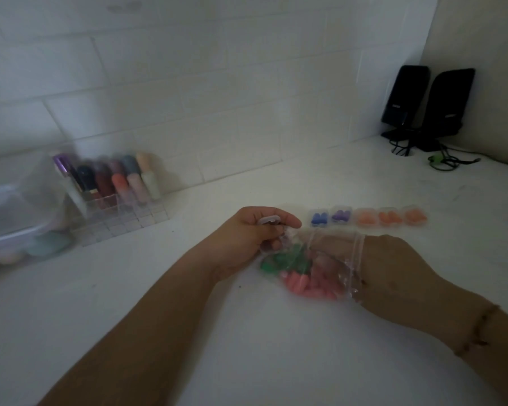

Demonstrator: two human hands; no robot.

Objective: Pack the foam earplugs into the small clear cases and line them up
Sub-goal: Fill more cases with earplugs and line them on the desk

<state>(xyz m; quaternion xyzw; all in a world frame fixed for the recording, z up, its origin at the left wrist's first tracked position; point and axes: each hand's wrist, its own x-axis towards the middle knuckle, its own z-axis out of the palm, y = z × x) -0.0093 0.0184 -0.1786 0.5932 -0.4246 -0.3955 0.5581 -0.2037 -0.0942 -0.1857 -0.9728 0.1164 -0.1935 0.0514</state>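
Left hand (254,235) curls around a small clear case (269,220) and the bag's edge; right hand (361,265) reaches inside the clear plastic bag (320,268) of green and pink earplugs (308,285) — finger pose unclear. Five filled cases (367,218) lined up just beyond on the white counter (247,347).

Home desk: white brick wall (188,83), makeup organizer (118,197), PC speakers (428,106).

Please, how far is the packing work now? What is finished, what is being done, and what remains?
Done: five filled cases stand in a row on the counter, one blue, one purple, three orange. In hand: the left hand holds a small clear case, and the right hand is inside the plastic bag. Left: green and pink earplugs remain in the bag, unpacked.
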